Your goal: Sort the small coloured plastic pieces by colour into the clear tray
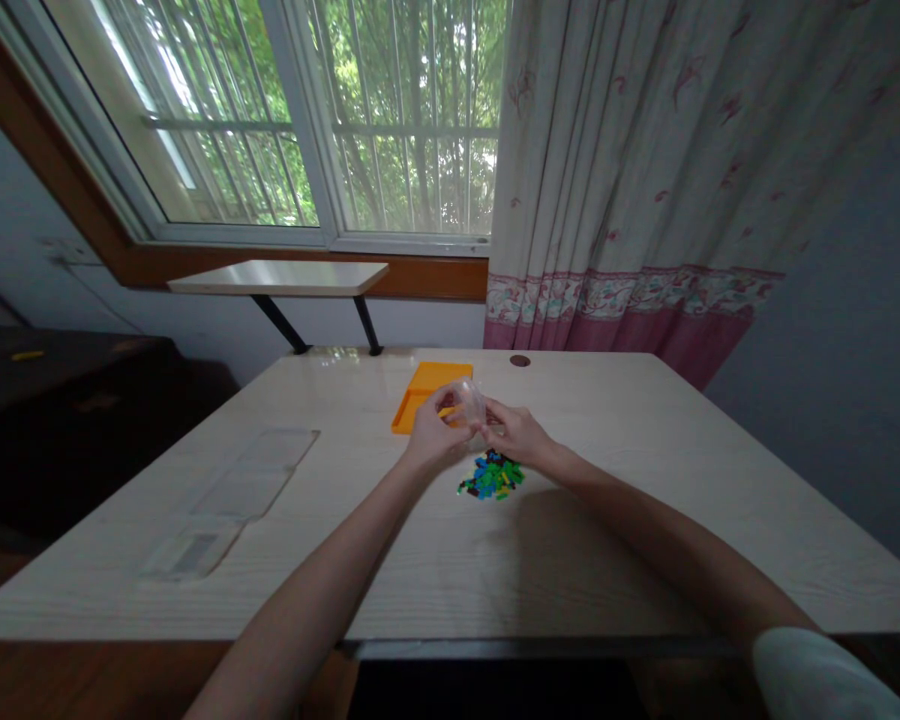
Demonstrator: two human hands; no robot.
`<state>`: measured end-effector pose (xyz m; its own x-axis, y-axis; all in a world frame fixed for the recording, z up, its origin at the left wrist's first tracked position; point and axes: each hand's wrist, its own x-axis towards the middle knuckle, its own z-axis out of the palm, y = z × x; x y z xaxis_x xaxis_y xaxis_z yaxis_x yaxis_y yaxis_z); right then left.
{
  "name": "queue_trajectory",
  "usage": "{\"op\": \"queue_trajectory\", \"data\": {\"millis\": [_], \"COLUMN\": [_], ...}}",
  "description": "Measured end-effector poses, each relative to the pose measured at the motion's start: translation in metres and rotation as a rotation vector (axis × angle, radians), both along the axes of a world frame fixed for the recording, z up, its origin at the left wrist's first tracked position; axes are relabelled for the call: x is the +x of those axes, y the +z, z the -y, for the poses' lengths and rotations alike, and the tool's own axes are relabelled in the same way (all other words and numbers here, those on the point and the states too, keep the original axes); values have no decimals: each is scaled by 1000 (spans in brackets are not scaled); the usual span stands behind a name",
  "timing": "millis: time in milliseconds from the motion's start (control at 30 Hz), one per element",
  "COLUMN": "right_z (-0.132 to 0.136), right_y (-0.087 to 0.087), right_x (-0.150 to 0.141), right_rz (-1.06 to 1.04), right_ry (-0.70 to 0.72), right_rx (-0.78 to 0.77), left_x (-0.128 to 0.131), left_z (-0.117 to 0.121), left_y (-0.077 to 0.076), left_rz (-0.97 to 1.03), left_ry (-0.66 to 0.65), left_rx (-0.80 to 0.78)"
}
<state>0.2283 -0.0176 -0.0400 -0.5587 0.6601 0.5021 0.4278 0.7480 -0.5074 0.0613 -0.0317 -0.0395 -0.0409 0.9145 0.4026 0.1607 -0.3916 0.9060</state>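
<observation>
Between my two hands, above the table, is a small clear plastic container; its exact kind is hard to make out. The fingers of my left hand curl around its left side. At its right side, my right hand grips the lower edge with bent fingers. Just below the hands lies a heap of small green, blue, yellow and dark toy bricks on the tabletop. Behind my left hand an orange case lies on the table, partly covered by that hand.
Clear plastic trays lie on the left of the wooden table. A raised white shelf on dark legs stands at the back left. A round cable hole sits near the back edge, before the window and curtain.
</observation>
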Motion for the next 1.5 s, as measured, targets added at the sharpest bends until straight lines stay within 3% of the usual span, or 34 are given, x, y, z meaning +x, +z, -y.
{"op": "queue_trajectory", "data": {"millis": [233,333,467,700,833,933,1000,1100,1233,1500], "right_z": [0,-3,-9,-32,-35,-36,-39,-46,-49,-46], "right_y": [0,0,2,5,7,7,6,1,-8,-11], "right_x": [-4,0,7,5,9,14,17,20,20,23], "right_rz": [125,59,-152,-827,-951,-938,-960,-987,-807,-529], "right_ry": [-61,-100,-50,-29,4,52,40,39,151,111], "right_rx": [69,12,-109,-673,-1000,-1135,-1124,-1028,-855,-601], "left_x": [-2,-5,-11,-13,-14,-15,-14,-12,-14,-15], "left_z": [-2,-3,-7,-1,5,4,2,-5,-14,-15], "left_y": [-2,-2,-2,5,8,5,2,-3,-8,-9], "left_rz": [2,53,207,622,639,629,621,612,589,365], "left_ry": [7,4,-115,-530,-673,-700,-650,-473,-262,-225], "left_rx": [5,-40,-36,-256,-346,-390,-379,-288,-209,-204]}}
